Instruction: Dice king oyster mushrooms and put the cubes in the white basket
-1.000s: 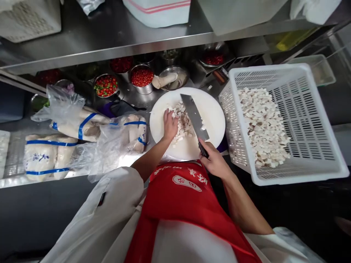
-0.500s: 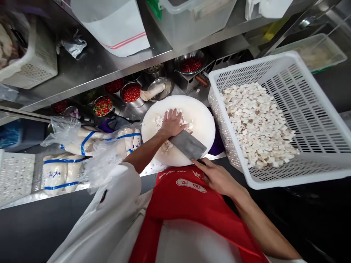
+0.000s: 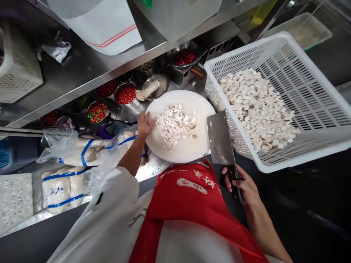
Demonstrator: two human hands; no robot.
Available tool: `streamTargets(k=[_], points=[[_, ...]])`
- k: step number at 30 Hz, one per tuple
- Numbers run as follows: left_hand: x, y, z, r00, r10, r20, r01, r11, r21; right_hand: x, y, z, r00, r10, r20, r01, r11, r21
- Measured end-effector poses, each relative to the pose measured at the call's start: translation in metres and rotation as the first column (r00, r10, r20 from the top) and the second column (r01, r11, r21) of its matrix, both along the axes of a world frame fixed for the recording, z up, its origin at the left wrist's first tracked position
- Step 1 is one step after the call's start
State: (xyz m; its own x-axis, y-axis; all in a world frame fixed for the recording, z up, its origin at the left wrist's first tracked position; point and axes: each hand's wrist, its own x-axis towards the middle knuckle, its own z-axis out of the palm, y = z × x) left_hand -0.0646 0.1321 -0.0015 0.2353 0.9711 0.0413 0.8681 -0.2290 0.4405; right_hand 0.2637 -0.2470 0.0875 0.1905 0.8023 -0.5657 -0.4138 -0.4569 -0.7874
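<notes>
A round white cutting board [image 3: 197, 146] carries a loose heap of diced white mushroom pieces [image 3: 173, 124]. My left hand [image 3: 145, 124] rests at the board's left edge, fingers stretched out, holding nothing. In my right hand [image 3: 244, 182] is a cleaver [image 3: 221, 140], gripped by its dark handle. Its broad blade points up and away from me, between the board's right edge and the basket. To the right, a white plastic basket [image 3: 255, 162] holds a large pile of the same kind of dice [image 3: 257, 106].
Behind the board stand metal bowls of chopped red chillies [image 3: 125, 94] and a bowl with a whole pale mushroom stem [image 3: 148, 91] across it. Bagged mushrooms [image 3: 63, 190] lie on the left. A steel shelf [image 3: 109, 75] overhangs the back.
My left hand has moved left off the mushroom pieces to the board's edge. The cleaver has swung right, off the board, and now points away from me. The view has shifted slightly.
</notes>
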Motion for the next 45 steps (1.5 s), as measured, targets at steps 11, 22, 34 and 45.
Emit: streamTargets(k=[11,22,34,45], points=[[0.076,-0.067,0.007,0.948,-0.300,0.109,0.302,0.953,-0.001,-0.122,0.040,-0.049,0.958,-0.193,-0.211,0.174,0.979,-0.102],[0.102,-0.066,0.032,0.938,-0.333,0.092,0.331,0.943,0.037,-0.158,0.092,-0.042,0.967,-0.048,-0.252,0.051,0.999,0.006],[0.144,-0.062,0.102,0.965,-0.252,0.072,0.236,0.954,0.184,-0.099,0.100,0.008,0.914,0.062,-0.401,-0.040,0.997,0.064],[0.371,-0.055,0.170,0.842,-0.538,0.045,0.488,0.794,0.363,0.060,0.081,0.082,0.973,-0.192,-0.132,0.210,0.968,0.139]])
